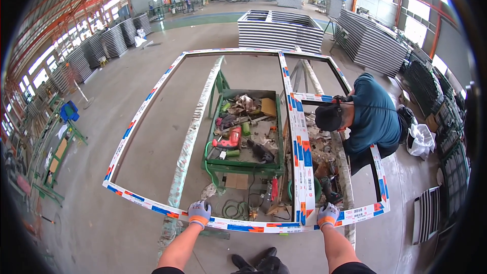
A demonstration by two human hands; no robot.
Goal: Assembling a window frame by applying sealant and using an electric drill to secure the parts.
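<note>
A large window frame, wrapped in white film printed blue, red and orange, lies flat across two long support rails. My left hand, in a grey and orange work glove, is closed over its near bar, by the left rail. Farther right along that bar, just past the double upright bar, my right hand in a matching glove is closed on it too. A co-worker in a dark cap and dark green top bends over the frame's right section; that person's hands are mostly hidden.
Beneath the frame stands a green tool cart with a red power drill, rags and scraps. A green hose coils on the floor below. Stacked striped profiles stand ahead, with another stack at right. A white bag sits behind the co-worker.
</note>
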